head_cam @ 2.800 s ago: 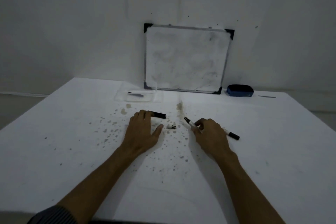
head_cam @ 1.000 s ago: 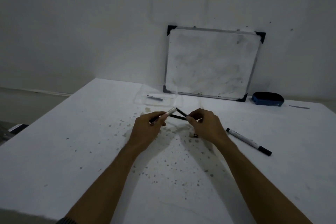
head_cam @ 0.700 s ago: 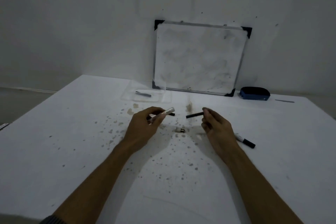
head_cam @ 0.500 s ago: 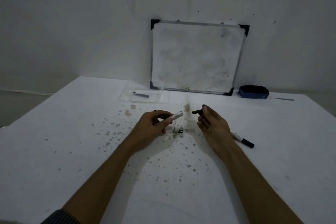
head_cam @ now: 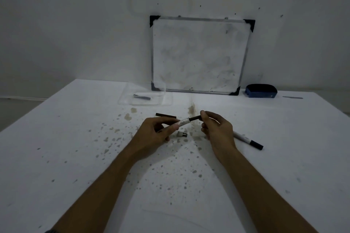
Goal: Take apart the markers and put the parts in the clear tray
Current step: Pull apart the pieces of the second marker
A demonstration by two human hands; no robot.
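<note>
My left hand (head_cam: 155, 134) grips a white marker barrel (head_cam: 182, 122) above the table. My right hand (head_cam: 217, 130) pinches a thin dark ink core (head_cam: 195, 118) whose left end meets the barrel's open end. A small white-and-black marker end piece (head_cam: 181, 134) lies on the table just under the barrel. A black cap (head_cam: 165, 115) lies behind my left hand. A whole white marker with a black cap (head_cam: 248, 140) lies right of my right hand, partly hidden by it. The clear tray (head_cam: 125, 98) sits at the back and holds a thin dark part (head_cam: 142, 97).
A small whiteboard (head_cam: 198, 55) leans on the wall behind the tray. A blue eraser (head_cam: 261, 91) sits to its right, and a thin grey strip (head_cam: 292, 97) lies further right. The white table (head_cam: 75, 157) is speckled with brown stains.
Both hands lifted marker parts off the table. The dark core was held apart from the barrel half a second ago; now its end touches the barrel's open end.
</note>
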